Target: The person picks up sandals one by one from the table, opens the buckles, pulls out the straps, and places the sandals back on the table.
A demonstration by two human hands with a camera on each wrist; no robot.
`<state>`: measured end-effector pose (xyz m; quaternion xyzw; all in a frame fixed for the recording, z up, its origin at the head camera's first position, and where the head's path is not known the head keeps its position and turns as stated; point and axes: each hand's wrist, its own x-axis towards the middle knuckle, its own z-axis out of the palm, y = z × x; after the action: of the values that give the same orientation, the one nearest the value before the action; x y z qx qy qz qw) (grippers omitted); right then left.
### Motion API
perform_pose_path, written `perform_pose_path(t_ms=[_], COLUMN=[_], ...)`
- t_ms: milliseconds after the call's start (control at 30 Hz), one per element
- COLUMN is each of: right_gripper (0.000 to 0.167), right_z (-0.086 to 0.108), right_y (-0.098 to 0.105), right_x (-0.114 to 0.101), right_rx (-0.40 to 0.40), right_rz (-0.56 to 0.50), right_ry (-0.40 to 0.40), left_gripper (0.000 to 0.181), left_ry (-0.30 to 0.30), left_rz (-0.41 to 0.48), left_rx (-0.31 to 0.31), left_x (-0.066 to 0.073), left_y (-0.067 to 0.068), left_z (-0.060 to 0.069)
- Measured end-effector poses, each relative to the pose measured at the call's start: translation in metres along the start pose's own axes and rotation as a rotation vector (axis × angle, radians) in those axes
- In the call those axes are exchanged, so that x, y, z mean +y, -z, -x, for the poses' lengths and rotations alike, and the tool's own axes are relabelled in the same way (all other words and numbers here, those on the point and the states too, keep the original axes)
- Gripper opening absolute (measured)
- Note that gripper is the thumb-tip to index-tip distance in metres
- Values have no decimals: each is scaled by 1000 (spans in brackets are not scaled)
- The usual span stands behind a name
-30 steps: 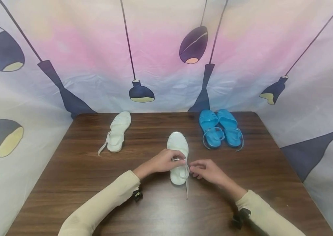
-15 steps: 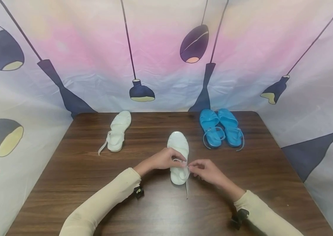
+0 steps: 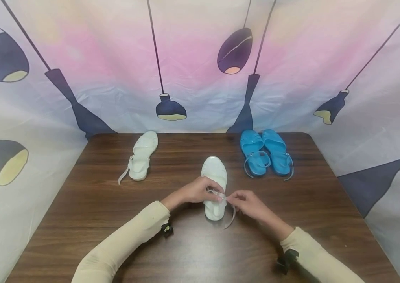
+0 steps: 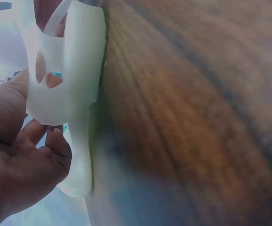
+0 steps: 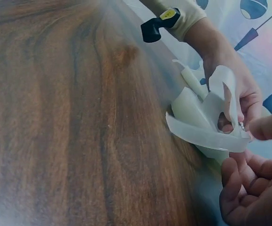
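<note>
A white jelly sandal (image 3: 214,168) lies sole down on the table, toe toward the back wall. My left hand (image 3: 200,190) reaches over it from the left and pinches the ankle strap by the small metal buckle (image 5: 241,125). From the right, my right hand (image 3: 248,203) pinches the loose strap (image 5: 201,136) close to that buckle. The strap's free end curves out and down beside the heel. In the left wrist view, the sandal's side (image 4: 81,61) hides part of the left fingers. Whether the strap passes through the buckle I cannot tell.
Another white sandal (image 3: 145,143) with its strap hanging loose lies at the back left of the wooden table (image 3: 185,251). Two blue sandals (image 3: 251,140) stand side by side at the back right. A printed cloth (image 3: 192,70) hangs behind the table.
My right hand has moved slightly left to the buckle and taken hold of the strap. The strap's free end, straight down before, now bows out to the right. The left hand stays nearly still.
</note>
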<state>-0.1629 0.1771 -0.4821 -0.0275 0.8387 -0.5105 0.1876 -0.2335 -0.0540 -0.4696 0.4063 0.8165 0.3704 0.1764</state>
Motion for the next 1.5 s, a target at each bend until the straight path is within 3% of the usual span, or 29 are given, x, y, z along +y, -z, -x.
perform_pose_path(t_ms=[400,600,833,1000,1167,1500], right_gripper=[20,17,19,26,26,21], right_z=[2,1,-4,-1,5,-2], right_y=[-3,-7,-8,-4,0,-2], right_x=[-2,-3,-4,-2,-4,-6], right_rx=[97,128,113,57,9,32], right_rz=[-12,-54,-70,-82,-79,-57], right_ry=[6,-22,-17,-35,-54,7], left_gripper=[23,23,23,23,24,22], left_ry=[17,-29,-42,-16,-38,-53], left_rz=[21,-1,33,29,3,12], left_rx=[61,73,89,87,88,83], left_x=[-5,-6,-7,-7,-5,-4], left_y=[-9,-10,-12,-13,-12,-9], left_z=[3,1,1,3,4,1])
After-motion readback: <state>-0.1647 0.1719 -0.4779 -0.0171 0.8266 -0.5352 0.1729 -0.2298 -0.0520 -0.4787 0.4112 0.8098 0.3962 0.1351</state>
